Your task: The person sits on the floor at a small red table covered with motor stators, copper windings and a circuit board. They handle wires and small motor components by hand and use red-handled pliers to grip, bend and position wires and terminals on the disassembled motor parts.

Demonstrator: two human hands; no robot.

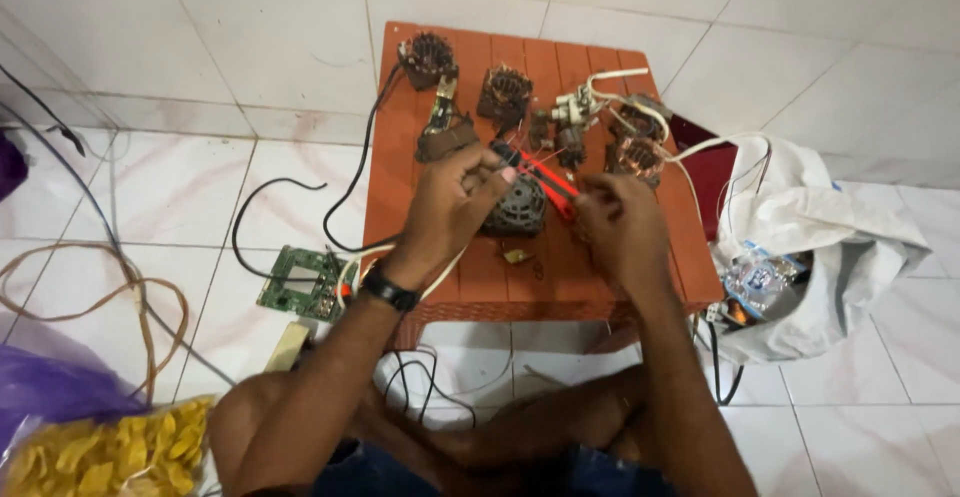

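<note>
Setting: white tiled floor (850, 37) with grey grout lines, and on it a low, orange-brown slatted plastic table (470, 277) before a seated person with crossed bare legs.
Left hand: the left hand (455, 202), a black watch (388, 289) on its wrist, is clenched over the middle of the table, fingertips pinched on something too small to make out, touching the top of a grey round electric motor (518, 209).
Right hand: the right hand (620, 227) is closed around the red-and-black handles of a pair of pliers (545, 179), whose handles slant up-left toward the left hand's fingertips.
Motor: it rests near the table's centre, between the two hands, partly hidden by both.
Far edge of table: two dark round coil windings (430, 57) (505, 89) near the far left corner; a white connector block with white wires (580, 107) and a copper-wound coil (638, 157) toward the far right.
Near edge of table: a small brass-coloured piece (516, 255) lies loose just below the motor.
Left of table: a green circuit board (300, 282) on the floor, black cables (290, 189) looping beside it, a tan cord (100, 297) farther left.
Bottom left corner: a purple bag (50, 382) and a clear bag of yellow chips (110, 452).
Right of table: a white cloth sack (840, 247) slumped open, small parts and wires showing inside.
</note>
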